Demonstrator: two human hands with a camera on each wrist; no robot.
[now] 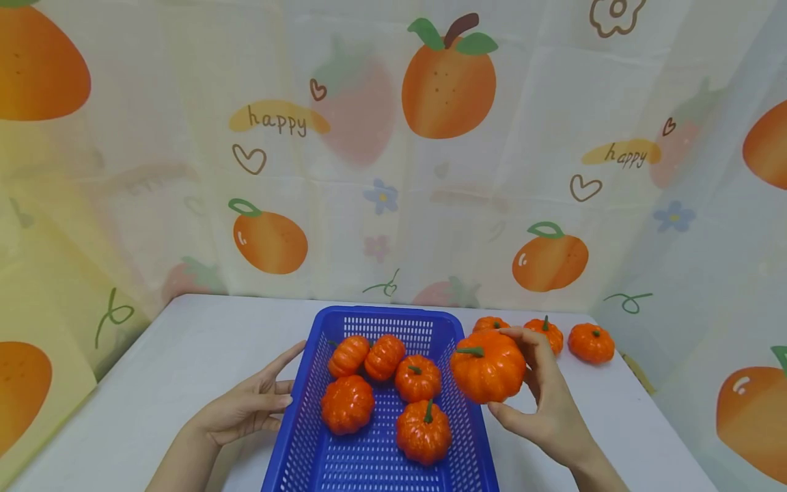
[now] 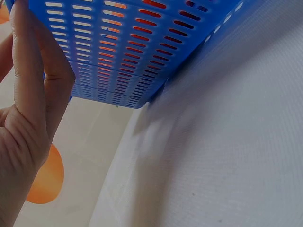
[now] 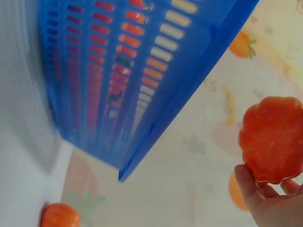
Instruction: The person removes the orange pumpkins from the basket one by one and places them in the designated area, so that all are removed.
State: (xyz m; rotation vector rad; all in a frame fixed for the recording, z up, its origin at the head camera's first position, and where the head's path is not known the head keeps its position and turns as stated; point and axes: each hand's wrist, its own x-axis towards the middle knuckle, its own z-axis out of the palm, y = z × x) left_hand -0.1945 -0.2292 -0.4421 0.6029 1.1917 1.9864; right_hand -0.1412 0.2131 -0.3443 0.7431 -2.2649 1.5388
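Note:
My right hand (image 1: 547, 403) grips a small orange pumpkin (image 1: 488, 367) with a green stem, thumb below and fingers at its far side. It hangs over the right rim of a blue plastic basket (image 1: 393, 311); the right wrist view shows the pumpkin's ribbed underside (image 3: 272, 139) above the rim's height. Several similar pumpkins lie inside the basket, among them one at the front right (image 1: 424, 432) and one at the left (image 1: 347, 404). At the basket's left wall, my left hand (image 1: 246, 408) has its fingers extended, with fingertips right at the slotted side (image 2: 109, 47).
Three more pumpkins rest on the white table (image 1: 621, 424) right of the basket, the outermost being a squat one (image 1: 591, 343). Behind the table hangs a curtain (image 1: 381, 225) printed with fruit, and it also borders both sides.

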